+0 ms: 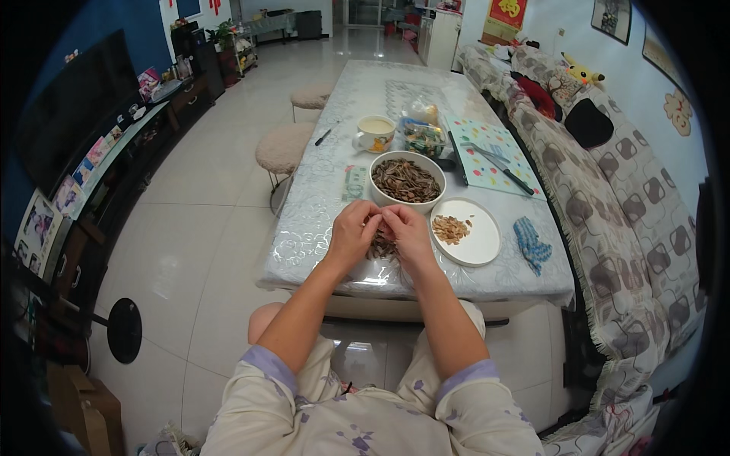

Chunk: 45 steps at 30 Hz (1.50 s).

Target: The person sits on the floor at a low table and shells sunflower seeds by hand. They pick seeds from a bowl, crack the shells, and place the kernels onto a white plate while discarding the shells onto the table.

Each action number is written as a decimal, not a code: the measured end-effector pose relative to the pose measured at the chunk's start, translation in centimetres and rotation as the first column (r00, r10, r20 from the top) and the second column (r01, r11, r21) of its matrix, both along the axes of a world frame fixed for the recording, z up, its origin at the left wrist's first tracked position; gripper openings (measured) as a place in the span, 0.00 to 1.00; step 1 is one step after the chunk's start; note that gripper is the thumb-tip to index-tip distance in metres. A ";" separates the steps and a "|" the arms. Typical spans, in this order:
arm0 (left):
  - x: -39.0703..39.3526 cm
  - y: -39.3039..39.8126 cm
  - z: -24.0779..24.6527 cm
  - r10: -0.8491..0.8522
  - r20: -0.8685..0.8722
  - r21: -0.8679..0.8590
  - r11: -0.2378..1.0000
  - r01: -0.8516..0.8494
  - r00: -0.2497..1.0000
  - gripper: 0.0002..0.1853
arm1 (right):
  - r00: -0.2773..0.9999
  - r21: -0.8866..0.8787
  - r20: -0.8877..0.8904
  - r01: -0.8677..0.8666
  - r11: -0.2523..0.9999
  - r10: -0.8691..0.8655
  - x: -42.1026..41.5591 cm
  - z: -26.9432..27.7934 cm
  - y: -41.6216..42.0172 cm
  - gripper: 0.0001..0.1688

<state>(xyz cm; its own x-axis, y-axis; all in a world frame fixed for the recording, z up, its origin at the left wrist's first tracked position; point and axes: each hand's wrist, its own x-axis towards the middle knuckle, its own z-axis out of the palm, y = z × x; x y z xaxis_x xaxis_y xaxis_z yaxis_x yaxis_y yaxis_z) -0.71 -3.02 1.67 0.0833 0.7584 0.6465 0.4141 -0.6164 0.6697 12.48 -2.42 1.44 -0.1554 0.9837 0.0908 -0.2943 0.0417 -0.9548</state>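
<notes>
My left hand (pixel 355 231) and my right hand (pixel 409 232) meet above the near part of the table, thumbs and forefingers pinched together. Whatever lies between the fingertips is hidden. Under them, a small heap of brownish husks (pixel 381 248) partly shows on the tablecloth. Just beyond my hands stands a white bowl (pixel 393 199) full of dark brown, elongated seeds or pods (pixel 407 179). To the right of my right hand sits a round white plate (pixel 480 242), with pale tan kernels (pixel 450 229) on its left side.
A banknote (pixel 355 182) lies left of the bowl. Behind stand a mug (pixel 375 134) of pale liquid and a clear food container (pixel 424 138). A dotted folder (pixel 496 154) carries a black-handled tool (pixel 516 180). A blue knitted cloth (pixel 531 245) lies at right, near the sofa (pixel 570 188).
</notes>
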 end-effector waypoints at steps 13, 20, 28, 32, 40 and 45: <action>-0.1 0.0 -0.3 -0.099 0.040 -0.196 0.975 0.105 0.994 0.09 | 0.996 -0.049 0.094 -0.004 0.999 0.008 0.2 0.4 -0.7 0.12; 0.0 -0.1 -0.4 -0.135 0.035 -0.235 0.962 0.139 0.990 0.09 | 0.992 -0.019 0.121 -0.025 1.000 0.027 -0.2 -0.5 -0.3 0.13; -0.1 -0.1 -0.6 -0.143 0.039 -0.239 0.960 0.148 0.989 0.09 | 0.997 -0.147 0.057 -0.042 0.988 0.051 -0.5 -0.4 -0.6 0.13; -0.1 0.0 -0.9 -0.148 0.044 -0.202 0.967 0.154 0.988 0.09 | 0.997 -0.202 0.040 -0.054 0.978 0.063 -0.4 0.1 -0.8 0.13; 0.4 -0.1 -0.5 -0.175 0.106 -0.186 0.963 0.192 0.979 0.07 | 0.998 -0.222 0.018 -0.060 0.973 0.066 -0.4 0.0 -0.6 0.12; 0.6 0.5 -1.3 -0.176 0.166 -0.203 0.957 0.208 0.970 0.07 | 0.999 -0.221 0.017 -0.044 0.974 0.049 -0.6 -0.4 -0.4 0.13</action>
